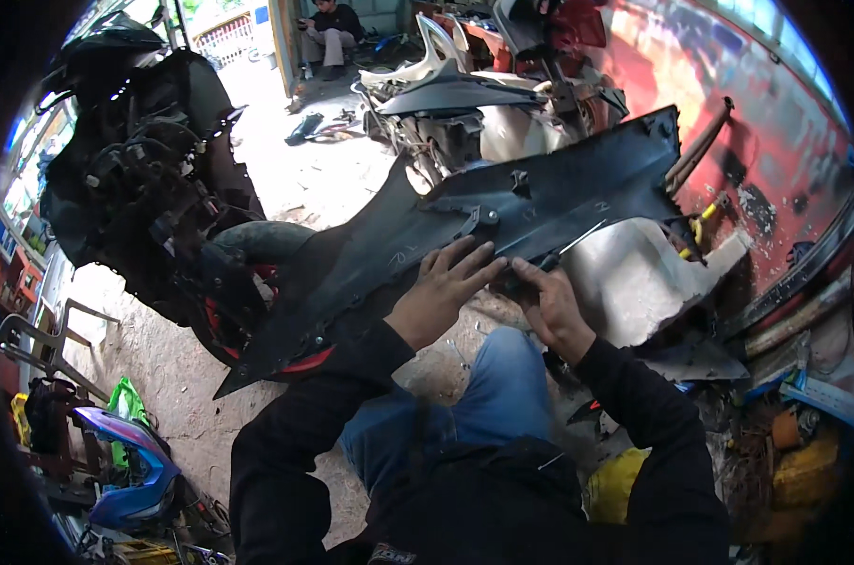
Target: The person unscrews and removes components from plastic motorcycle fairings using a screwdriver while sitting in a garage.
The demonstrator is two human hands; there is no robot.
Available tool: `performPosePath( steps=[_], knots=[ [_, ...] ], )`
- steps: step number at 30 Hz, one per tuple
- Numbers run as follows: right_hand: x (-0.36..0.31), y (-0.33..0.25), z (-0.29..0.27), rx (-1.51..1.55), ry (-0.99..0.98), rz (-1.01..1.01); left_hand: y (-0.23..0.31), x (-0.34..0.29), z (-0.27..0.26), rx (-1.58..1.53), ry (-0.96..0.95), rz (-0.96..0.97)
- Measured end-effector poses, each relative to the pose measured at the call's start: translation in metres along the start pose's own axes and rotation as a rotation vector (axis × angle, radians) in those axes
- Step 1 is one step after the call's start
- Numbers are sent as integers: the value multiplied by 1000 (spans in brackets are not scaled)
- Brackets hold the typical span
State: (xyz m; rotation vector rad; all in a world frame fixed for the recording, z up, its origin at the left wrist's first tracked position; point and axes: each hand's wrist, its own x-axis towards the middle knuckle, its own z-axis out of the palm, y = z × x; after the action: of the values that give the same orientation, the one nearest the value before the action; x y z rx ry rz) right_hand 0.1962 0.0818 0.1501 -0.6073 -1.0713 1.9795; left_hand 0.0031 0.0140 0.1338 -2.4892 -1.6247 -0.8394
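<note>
A long dark motorcycle fairing panel (pixel 380 240) lies slantwise in front of me, its inner face with clips and screw points turned up. My left hand (pixel 444 287) rests on the panel's near edge, fingers stretched out and a little apart, below a small bracket (pixel 474 221) and a bolt head. Close by, my right hand (pixel 551 306) is closed round the dark handle of a screwdriver. Its thin metal shaft (pixel 582 237) points up and to the right, over the panel's edge. Part of the handle is hidden by my fingers.
A partly stripped motorcycle (pixel 144 179) stands at left; another, with loose panels (pixel 455 99), is beyond. A pale block (pixel 625 282) is at right beside the red wall (pixel 709 85). A blue fairing (pixel 135 461) and a chair (pixel 50 339) are lower left. A person (pixel 331 33) sits far back.
</note>
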Motion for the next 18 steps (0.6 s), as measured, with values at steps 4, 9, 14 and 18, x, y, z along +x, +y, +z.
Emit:
performPosePath(
  steps=[4,9,14,18],
  knots=[
    [-34,17,-17,5,173,144,6,-27,35,-29,-138,9],
    [-65,38,-74,-44,310,268,13,-51,70,-36,-254,97],
    [-93,31,-78,-305,159,588,27,-87,91,-194,-359,58],
    [-100,27,-71,-522,2,743,25,-120,93,-211,-436,28]
  ],
)
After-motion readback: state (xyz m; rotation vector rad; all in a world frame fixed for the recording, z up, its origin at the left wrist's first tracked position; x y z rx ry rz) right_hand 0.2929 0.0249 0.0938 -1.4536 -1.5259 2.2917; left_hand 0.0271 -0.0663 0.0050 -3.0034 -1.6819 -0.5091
